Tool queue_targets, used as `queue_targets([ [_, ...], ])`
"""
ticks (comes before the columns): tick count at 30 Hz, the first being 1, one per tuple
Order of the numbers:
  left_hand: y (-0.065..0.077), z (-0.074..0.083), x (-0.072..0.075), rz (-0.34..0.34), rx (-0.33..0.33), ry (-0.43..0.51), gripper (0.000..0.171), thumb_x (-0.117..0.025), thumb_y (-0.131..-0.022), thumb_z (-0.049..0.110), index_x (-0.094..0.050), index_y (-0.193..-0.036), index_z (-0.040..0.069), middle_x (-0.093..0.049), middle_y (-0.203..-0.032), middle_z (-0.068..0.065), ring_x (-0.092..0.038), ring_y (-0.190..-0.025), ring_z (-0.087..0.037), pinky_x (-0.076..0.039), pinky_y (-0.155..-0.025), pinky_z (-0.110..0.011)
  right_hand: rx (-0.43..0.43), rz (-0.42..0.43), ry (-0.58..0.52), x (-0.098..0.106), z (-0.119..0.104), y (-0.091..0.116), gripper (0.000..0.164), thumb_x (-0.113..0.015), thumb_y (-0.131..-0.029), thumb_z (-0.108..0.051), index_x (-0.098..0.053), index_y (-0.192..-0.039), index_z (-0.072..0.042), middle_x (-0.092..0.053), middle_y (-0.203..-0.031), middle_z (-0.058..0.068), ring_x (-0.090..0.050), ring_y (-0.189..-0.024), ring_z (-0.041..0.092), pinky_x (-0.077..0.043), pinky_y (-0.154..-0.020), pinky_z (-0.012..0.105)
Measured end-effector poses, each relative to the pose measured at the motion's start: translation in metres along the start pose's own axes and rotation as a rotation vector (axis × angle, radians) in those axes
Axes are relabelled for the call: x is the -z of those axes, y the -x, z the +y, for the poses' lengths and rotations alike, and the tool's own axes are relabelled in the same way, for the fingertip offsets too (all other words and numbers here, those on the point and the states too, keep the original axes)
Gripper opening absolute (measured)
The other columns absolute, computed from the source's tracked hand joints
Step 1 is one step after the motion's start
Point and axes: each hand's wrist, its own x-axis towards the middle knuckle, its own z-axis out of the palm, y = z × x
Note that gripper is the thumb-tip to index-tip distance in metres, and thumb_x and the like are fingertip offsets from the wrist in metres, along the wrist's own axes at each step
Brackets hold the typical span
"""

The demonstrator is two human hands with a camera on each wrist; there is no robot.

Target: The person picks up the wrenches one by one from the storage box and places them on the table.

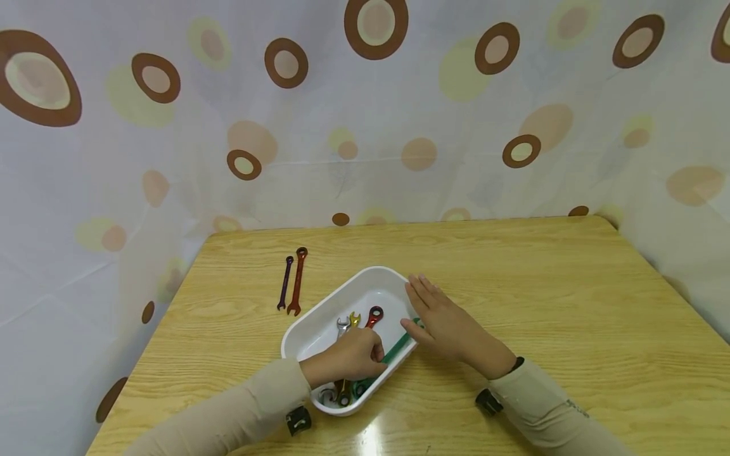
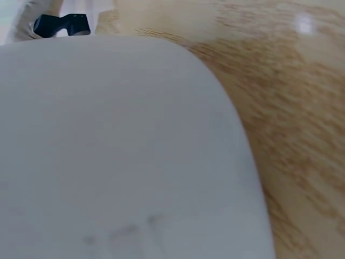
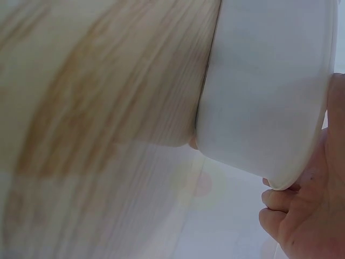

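A white plastic tray (image 1: 327,310) stands at a slant on the table, with several wrenches inside. My left hand (image 1: 348,356) reaches into it, and its thumb and curled fingers pinch the shaft of a green wrench (image 1: 397,347). Under that hand lie a silver wrench (image 1: 343,324), a yellow wrench (image 1: 355,319) and a red wrench (image 1: 375,313), partly covered. My right hand (image 1: 445,323) rests on the tray's right end with fingers straight, its thumb inside by the green wrench's upper end. In the right wrist view, this hand (image 3: 310,216) lies against the rim.
Left of the tray, a purple wrench (image 1: 286,283) and a longer red wrench (image 1: 298,282) lie side by side on the wooden table (image 1: 542,285). A patterned curtain (image 1: 388,126) hangs behind the table and at its sides.
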Motion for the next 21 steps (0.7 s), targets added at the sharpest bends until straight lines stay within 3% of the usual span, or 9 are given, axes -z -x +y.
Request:
queue_targets([
  [12,0.0003,-0.0004,-0.0004,-0.020,-0.015,0.026,0.015,-0.074,-0.081,0.012,-0.063,-0.072,0.008,-0.057,-0.062,0.006,-0.049,-0.055,-0.001,-0.043,-0.053,-0.018,0.002,0.004,0.008,-0.0005,-0.0004,0.0007,0.068,-0.047,-0.100,-0.039,-0.030,-0.144,0.010,-0.023,-0.153,0.025,-0.018,-0.143,0.039,-0.023,-0.112,0.052],
  [21,0.0011,-0.0032,0.0033,-0.025,0.034,0.119,0.014,-0.074,-0.080,0.011,-0.063,-0.074,0.006,-0.059,-0.065,0.003,-0.052,-0.056,-0.003,-0.045,-0.052,-0.019,0.016,0.023,0.004,-0.0005,-0.0010,0.0000,0.068,-0.049,-0.099,-0.038,-0.031,-0.144,0.010,-0.025,-0.153,0.026,-0.019,-0.142,0.040,-0.024,-0.112,0.052],
])
